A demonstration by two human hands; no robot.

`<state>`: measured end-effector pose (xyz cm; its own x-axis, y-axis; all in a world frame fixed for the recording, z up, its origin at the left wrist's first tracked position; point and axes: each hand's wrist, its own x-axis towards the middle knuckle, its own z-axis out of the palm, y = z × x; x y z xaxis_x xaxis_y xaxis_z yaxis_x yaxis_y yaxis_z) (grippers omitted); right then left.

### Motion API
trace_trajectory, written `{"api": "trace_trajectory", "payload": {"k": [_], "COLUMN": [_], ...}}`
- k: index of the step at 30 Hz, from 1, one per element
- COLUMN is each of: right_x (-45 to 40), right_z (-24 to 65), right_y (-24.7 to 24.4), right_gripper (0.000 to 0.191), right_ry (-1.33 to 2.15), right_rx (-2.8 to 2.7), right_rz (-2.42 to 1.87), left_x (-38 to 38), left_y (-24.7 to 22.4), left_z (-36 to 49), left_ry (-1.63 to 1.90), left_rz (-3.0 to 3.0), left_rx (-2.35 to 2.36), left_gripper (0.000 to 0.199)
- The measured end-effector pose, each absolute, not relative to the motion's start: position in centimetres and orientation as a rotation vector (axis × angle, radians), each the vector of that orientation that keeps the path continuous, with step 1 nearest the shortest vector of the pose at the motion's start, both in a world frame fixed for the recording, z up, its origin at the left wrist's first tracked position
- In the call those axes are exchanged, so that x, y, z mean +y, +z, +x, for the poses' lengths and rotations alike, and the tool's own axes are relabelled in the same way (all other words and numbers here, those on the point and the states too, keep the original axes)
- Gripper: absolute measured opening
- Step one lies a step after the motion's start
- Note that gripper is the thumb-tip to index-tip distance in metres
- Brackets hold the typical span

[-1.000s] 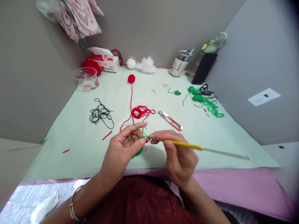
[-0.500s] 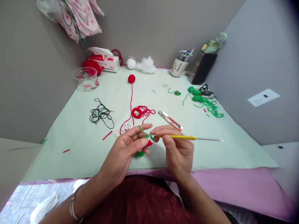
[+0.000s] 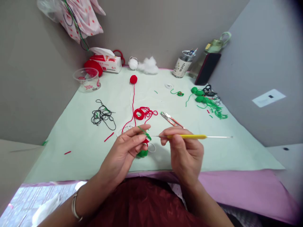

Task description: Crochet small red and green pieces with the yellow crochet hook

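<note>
My left hand (image 3: pixel 129 143) pinches a small crochet piece (image 3: pixel 147 138) in green, white and red, with green yarn running up over the index finger. My right hand (image 3: pixel 186 149) grips a yellow-handled crochet hook (image 3: pixel 194 136), its thin metal tip pointing left to the piece's edge. Whether the tip sits in a stitch is too small to tell. Below the left fingers lies a green yarn ball (image 3: pixel 142 153), partly covered by the hand. Just beyond my right hand are orange-handled thread snips (image 3: pixel 170 119), their handle end hidden behind the fingers.
Red yarn (image 3: pixel 139 113) and a tangle of black cord (image 3: pixel 103 116) lie on the table. Toward the back stand a clear plastic tub (image 3: pixel 87 82), a tissue box (image 3: pixel 110 64), white stuffing (image 3: pixel 149 65), a pen cup (image 3: pixel 183 64) and a phone (image 3: pixel 208 69). Green crochet pieces (image 3: pixel 200 96) lie right.
My right hand has drawn the crochet hook to the right, showing more of its metal shaft. The left hand has shifted slightly left and tilted the crochet piece.
</note>
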<state>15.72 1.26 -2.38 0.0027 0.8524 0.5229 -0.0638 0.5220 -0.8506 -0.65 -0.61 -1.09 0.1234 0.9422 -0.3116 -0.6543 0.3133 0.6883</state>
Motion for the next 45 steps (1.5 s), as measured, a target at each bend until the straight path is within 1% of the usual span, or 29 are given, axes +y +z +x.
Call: {"api": "trace_trajectory", "payload": {"k": [5, 10, 13, 17, 21, 23, 27, 29, 31, 34, 37, 41, 45], "right_x": [1.3, 1.8, 1.9, 1.3, 0.6, 0.4, 0.2, 0.3, 0.5, 1.0, 1.2, 1.1, 1.0], "right_z": [15.5, 15.9, 15.9, 15.8, 15.7, 15.7, 15.6, 15.4, 15.2, 14.9, 14.8, 15.1, 15.3], "right_y": [-2.5, -2.9, -2.8, -2.4, -2.1, -2.1, -2.4, -2.6, -2.8, -3.1, -3.2, -3.1, -3.1], "right_gripper": [0.017, 0.022, 0.024, 0.023, 0.023, 0.024, 0.026, 0.028, 0.026, 0.023, 0.022, 0.024, 0.023], "right_ry": [0.932, 1.139, 1.163, 1.035, 0.799, 0.673, 0.392, 0.322, 0.323, 0.458, 0.552, 0.485, 0.534], "right_rx": [-1.42, -1.262, -1.247, -1.32, -1.486, -1.583, -1.75, -1.761, -1.716, -1.585, -1.513, -1.619, -1.595], "right_rz": [-0.769, -0.747, -0.733, -0.765, -0.793, -0.766, -0.661, -0.651, -0.624, -0.549, -0.538, -0.553, -0.573], "left_x": [-0.8, -0.9, -1.0, -1.1, -1.1, -1.2, -1.5, -1.8, -2.0, -2.1, -2.0, -1.8, -1.8], "left_y": [-1.0, -0.8, -0.7, -1.1, -1.6, -1.7, -1.5, -1.3, -1.1, -1.1, -1.4, -1.5, -1.3], "left_z": [-0.3, -0.5, -0.6, -0.7, -0.6, -0.5, -0.2, -0.1, 0.0, -0.1, -0.2, -0.3, -0.4], "left_ry": [1.215, 1.216, 1.225, 1.269, 1.339, 1.378, 1.475, 1.489, 1.486, 1.472, 1.452, 1.448, 1.47], "left_rz": [0.652, 0.663, 0.661, 0.717, 0.834, 0.901, 1.039, 1.067, 1.049, 0.976, 0.924, 0.936, 0.982], "left_rx": [0.849, 0.868, 0.893, 0.938, 1.026, 1.087, 1.229, 1.271, 1.281, 1.25, 1.186, 1.185, 1.245], "left_gripper": [0.03, 0.028, 0.028, 0.03, 0.031, 0.032, 0.026, 0.028, 0.033, 0.039, 0.038, 0.039, 0.035]}}
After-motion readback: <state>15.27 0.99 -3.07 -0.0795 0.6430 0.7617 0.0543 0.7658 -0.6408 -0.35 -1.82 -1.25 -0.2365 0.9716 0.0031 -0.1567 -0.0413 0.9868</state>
